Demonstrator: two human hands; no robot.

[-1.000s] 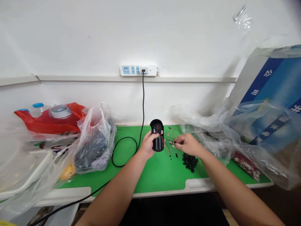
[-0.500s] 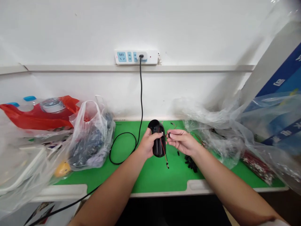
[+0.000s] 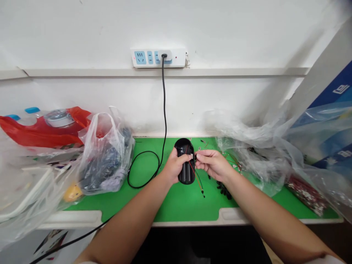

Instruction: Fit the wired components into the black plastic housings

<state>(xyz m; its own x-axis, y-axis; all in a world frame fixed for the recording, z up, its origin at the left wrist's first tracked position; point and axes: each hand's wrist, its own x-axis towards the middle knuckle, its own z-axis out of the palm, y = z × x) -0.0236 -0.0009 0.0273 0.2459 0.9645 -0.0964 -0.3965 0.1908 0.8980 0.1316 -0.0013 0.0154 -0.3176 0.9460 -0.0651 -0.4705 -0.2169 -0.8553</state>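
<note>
A white wall [image 3: 176, 25] rises behind everything, and a white power strip with blue sockets [image 3: 158, 58] is fixed to it above the middle of the worktop. A black power cord [image 3: 164, 110] is run down from the strip and is looped on the left part of a green worktop mat [image 3: 181, 207]. A blue-and-white cardboard box [image 3: 339, 91] is propped beyond the right edge, with crumpled clear plastic bags [image 3: 255, 161] heaped along the back right corner. A red plastic bag [image 3: 41, 132] and a white plastic carrier bag filled with dark items [image 3: 106, 157] are placed towards the left edge.

A glossy black rounded plastic housing [image 3: 187, 174] is held upright above the middle of the worktop, near the back edge. It is gripped by the left hand [image 3: 174, 167], with the fingers wrapped around it. The right hand [image 3: 213, 165] is held just beside it, with thumb and forefinger closed in a narrow pinch at the housing's right side; what is pinched is too small to tell. Thin red and black wires [image 3: 197, 181] hang from the housing, and a small white tab [image 3: 191, 156] is seen at its top. A small pile of black pieces [image 3: 223, 190] lies below the right hand.
</note>
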